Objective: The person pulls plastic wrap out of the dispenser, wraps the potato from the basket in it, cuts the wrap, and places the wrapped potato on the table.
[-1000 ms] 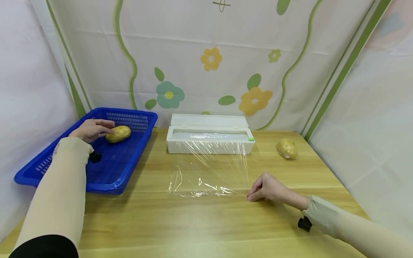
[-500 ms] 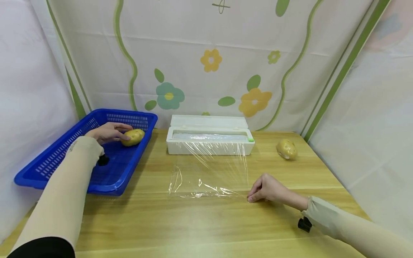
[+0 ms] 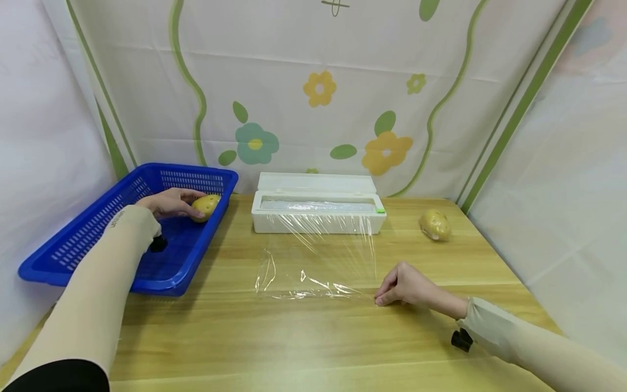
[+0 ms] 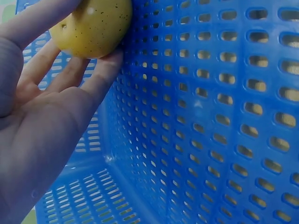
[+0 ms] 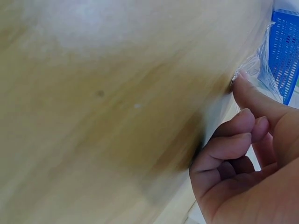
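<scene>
Pale wood grain runs across the desk (image 3: 303,348), and from my remote seat I lay a clock over the head view: the clear film (image 3: 313,267) at its centre, twelve o'clock pointing away from the person. Nearest, toward four o'clock, the right hand (image 3: 411,286) rests low on the wood. Its fingers (image 5: 254,95) are drawn narrow, pinching one corner of the film; I take this as an anchor, since so thin a sheet would likely lift or curl if let go. Streaks of glare show it lying spread out on the near side.

Farther off, between nine and ten o'clock, I have the blue basket (image 3: 161,285), set slanted within easy reach of the left hand (image 3: 171,203). That hand holds a potato (image 3: 207,207) inside the basket, close to the perforated wall; the left wrist view shows me fingers bent beneath it, a cradle that suits something smooth and rounded. Whether the potato touches the wall I cannot tell.

At twelve o'clock the white box (image 3: 317,195) stands with its lid (image 3: 315,183) leaning back, probably so the film runs freely over the front. Toward two o'clock rests a second potato (image 3: 435,225), glossy as if wrapped, out of the hands' way. Behind everything hangs a flowered curtain (image 3: 274,43).
</scene>
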Available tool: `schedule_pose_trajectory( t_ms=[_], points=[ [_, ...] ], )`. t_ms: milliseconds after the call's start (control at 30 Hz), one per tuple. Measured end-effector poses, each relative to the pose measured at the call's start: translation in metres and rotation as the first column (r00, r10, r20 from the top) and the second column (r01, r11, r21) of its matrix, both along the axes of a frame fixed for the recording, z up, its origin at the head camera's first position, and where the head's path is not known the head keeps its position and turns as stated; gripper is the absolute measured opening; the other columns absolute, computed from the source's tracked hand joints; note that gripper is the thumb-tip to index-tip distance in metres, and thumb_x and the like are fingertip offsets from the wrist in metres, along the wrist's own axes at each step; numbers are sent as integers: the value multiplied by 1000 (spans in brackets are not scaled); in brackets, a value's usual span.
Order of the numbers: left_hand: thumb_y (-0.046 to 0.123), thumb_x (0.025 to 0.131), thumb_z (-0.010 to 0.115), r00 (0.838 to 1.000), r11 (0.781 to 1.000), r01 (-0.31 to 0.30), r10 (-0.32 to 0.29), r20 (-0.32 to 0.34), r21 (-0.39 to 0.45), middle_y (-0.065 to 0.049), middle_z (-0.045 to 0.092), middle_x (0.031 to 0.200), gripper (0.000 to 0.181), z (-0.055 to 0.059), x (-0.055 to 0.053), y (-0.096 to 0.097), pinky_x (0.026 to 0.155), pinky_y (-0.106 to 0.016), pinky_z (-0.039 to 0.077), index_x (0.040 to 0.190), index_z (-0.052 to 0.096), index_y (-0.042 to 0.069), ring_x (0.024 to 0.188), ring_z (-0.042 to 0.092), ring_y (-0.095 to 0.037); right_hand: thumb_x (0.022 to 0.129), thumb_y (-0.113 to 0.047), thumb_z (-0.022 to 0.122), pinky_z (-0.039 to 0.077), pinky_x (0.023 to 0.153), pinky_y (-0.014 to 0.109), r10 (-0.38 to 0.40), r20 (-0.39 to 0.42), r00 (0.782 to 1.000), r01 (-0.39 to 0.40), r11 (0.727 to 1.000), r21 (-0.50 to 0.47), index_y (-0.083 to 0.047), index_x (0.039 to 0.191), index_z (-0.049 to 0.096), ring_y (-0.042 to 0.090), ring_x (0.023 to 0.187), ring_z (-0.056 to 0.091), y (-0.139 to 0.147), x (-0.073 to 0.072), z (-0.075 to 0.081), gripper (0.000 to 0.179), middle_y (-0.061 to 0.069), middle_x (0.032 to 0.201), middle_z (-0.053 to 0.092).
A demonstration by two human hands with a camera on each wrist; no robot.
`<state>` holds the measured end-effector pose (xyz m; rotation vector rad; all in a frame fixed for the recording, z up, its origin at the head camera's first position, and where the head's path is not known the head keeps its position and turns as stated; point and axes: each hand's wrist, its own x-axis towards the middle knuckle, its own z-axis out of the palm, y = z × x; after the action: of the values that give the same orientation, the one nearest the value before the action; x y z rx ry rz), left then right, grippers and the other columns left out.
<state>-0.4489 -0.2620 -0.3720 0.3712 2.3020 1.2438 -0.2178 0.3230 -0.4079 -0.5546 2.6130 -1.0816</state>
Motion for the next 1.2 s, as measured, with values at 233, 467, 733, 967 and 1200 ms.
schedule_pose_trajectory(
  t_ms=[233,467,733,967,1200],
  points=[
    [23,87,78,999,997,31,-32,-16,-66,-24,36,147,82,4,2,-2,96,-37,46,150,33,-2,120,47,-28,76,-18,86,38,40,19,-14,-8,1000,14,1000,7,-15,75,79,3,44,45,0,0,-2,7,-7,67,70],
    [16,88,76,999,1000,13,-12,53,-12,-23,44,139,76,24,11,-11,96,-46,47,148,35,-4,110,57,-22,76,-18,86,39,40,20,1,-7,1000,-1,1000,1,-14,76,80,4,45,46,-1,-1,0,7,-6,68,70],
    [22,89,75,996,998,-52,53,-68,20,-17,49,139,75,63,26,-18,88,-40,51,151,36,5,107,59,-18,77,-19,85,41,41,20,9,1,1000,-9,1000,9,-17,77,80,5,46,48,4,-2,-2,5,-7,71,71],
    [25,92,72,984,999,-22,31,-177,49,-11,45,144,74,100,29,-4,94,-33,48,153,33,13,117,55,-15,77,-18,85,42,41,21,18,2,1000,-18,1000,-10,-11,79,80,5,47,49,11,-6,3,8,-3,73,72],
    [24,92,72,973,998,42,-32,-228,38,-11,44,146,73,122,37,20,97,-34,46,153,34,12,120,53,-17,78,-18,85,40,40,20,20,-15,1000,-20,1000,-1,-12,79,80,3,44,45,17,-8,0,8,-5,72,71]
  ],
)
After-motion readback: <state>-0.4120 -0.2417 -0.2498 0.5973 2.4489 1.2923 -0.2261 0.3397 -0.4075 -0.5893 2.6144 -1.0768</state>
